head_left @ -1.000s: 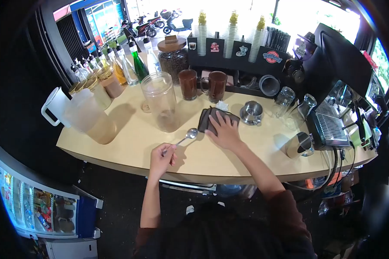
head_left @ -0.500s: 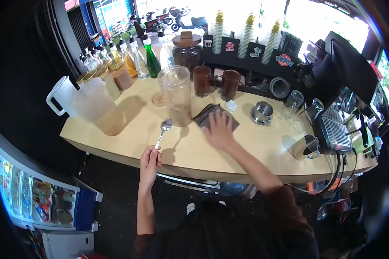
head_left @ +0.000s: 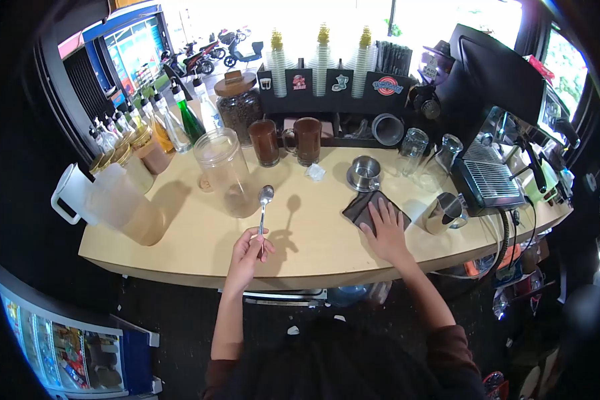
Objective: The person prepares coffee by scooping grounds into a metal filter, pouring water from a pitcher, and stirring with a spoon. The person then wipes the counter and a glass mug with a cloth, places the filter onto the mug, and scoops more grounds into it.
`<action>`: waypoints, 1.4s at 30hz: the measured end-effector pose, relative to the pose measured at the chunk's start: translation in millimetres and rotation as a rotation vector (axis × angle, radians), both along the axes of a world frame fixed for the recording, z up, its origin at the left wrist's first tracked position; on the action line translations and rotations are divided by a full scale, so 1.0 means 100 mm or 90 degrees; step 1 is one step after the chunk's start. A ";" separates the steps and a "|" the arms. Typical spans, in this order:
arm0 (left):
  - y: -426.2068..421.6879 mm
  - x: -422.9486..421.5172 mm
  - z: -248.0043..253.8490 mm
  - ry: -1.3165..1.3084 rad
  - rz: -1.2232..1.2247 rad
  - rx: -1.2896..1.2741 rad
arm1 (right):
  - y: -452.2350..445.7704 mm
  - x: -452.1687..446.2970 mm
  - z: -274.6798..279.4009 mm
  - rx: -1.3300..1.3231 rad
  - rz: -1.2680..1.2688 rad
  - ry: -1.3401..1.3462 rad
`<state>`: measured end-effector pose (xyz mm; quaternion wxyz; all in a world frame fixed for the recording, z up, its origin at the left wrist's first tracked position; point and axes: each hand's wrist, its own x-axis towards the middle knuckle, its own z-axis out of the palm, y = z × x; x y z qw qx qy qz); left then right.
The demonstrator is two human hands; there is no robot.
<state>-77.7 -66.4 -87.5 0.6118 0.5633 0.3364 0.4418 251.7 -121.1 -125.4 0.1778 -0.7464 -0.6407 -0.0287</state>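
Observation:
My left hand (head_left: pixel 248 257) is closed round the handle of a metal spoon (head_left: pixel 266 197), its bowl raised above the front of the counter (head_left: pixel 313 247). With fingers spread, my right hand (head_left: pixel 385 233) lies flat on a dark folded cloth (head_left: pixel 357 212). Just behind the cloth stands a small metal cup on a saucer (head_left: pixel 365 175). A clear jar (head_left: pixel 225 177) is behind and left of the spoon. Two glass mugs of brown drink, one (head_left: pixel 265 143) left of the other (head_left: pixel 307 141), stand farther back, with a small white packet (head_left: pixel 315 172) in front.
Plastic pitchers (head_left: pixel 123 203) and pump bottles (head_left: pixel 189 120) line the left side. At right are upturned glasses (head_left: pixel 412 150), a metal jug (head_left: pixel 445 213) and an espresso machine (head_left: pixel 487 167). A black rack (head_left: pixel 350 83) of stacked cups runs along the back.
My right hand has moved right with the cloth, away from the clear jar to the front of the saucer. The spoon in my left hand now points more upright. The view has shifted.

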 end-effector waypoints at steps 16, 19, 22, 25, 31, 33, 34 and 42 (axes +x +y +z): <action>-0.07 1.39 -0.08 0.057 -0.224 0.007 | -0.07 -0.41 0.31 0.110 0.224 0.840; -0.19 1.74 -0.04 0.085 -0.267 0.026 | -0.17 -0.12 0.20 0.180 0.138 0.878; -0.20 1.94 0.00 0.122 -0.352 0.034 | -0.26 0.17 0.15 0.210 0.068 0.933; -0.15 2.04 -0.05 0.154 -0.386 0.171 | -0.33 0.52 0.12 0.124 0.033 0.907; -0.11 2.12 -0.06 0.162 -0.394 0.172 | -0.18 0.88 -0.10 0.113 -0.001 0.502; -0.11 2.14 -0.03 0.173 -0.409 0.178 | -0.14 0.90 -0.06 0.084 -0.022 0.467; -0.10 2.16 -0.01 0.183 -0.426 0.186 | -0.13 0.89 -0.01 0.057 -0.046 0.431; 0.50 2.81 0.35 0.199 -0.296 0.338 | -0.12 0.70 0.05 0.211 -0.028 0.230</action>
